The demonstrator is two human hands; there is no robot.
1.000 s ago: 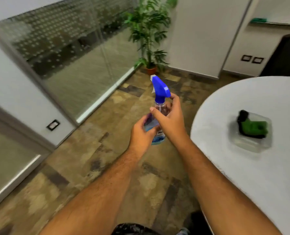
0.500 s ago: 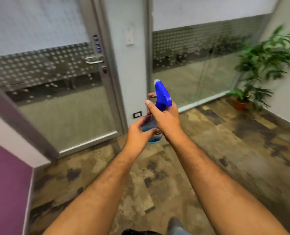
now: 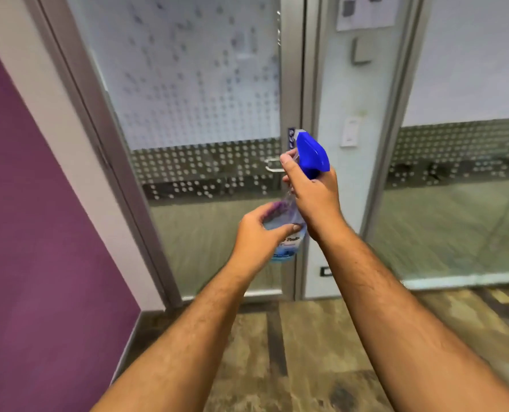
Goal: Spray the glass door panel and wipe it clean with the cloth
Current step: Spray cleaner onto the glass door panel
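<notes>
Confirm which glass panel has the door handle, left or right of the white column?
The left glass panel: its metal handle sits at its right edge, just left of the spray bottle. The right glass panel shows no handle.

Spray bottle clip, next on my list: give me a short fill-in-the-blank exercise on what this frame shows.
1. The right hand grips the spray bottle just under its ____ trigger head.
2. The left hand holds the bottle's ____ part.
3. The wall left of the glass door is painted ____.
4. Neither hand holds a ____, which the wiping will need.

Missing words: blue; lower; purple; cloth
</notes>
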